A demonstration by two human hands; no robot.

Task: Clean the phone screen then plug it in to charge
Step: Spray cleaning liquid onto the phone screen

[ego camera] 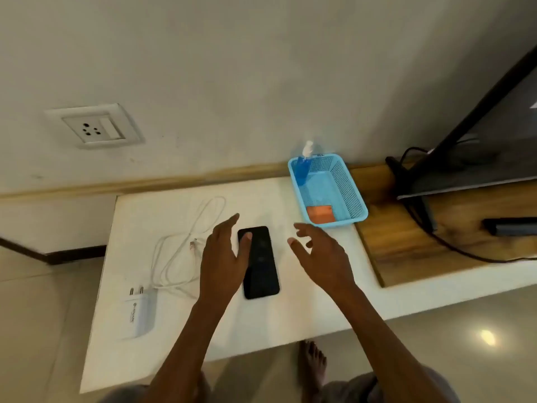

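Note:
A black phone (pixel 261 266) lies screen-up on the white table (pixel 203 330). My left hand (pixel 223 257) hovers over the phone's left edge with fingers spread, thumb above the screen's top. My right hand (pixel 322 254) is open just right of the phone, holding nothing. A white charging cable (pixel 186 242) lies coiled left of the phone, joined to a white charger plug (pixel 139 312) near the table's left front. A blue basket (pixel 348 184) at the back right holds a blue spray bottle (pixel 303 164) and an orange cloth (pixel 321 213). A wall socket (pixel 94 128) sits up on the left.
A dark TV screen (pixel 479 141) stands on a wooden counter (pixel 421 242) at the right, with black cables (pixel 453 245) trailing across it and a dark remote-like object (pixel 511 225). Tiled floor and a bare foot (pixel 312 362) show below the table's front edge.

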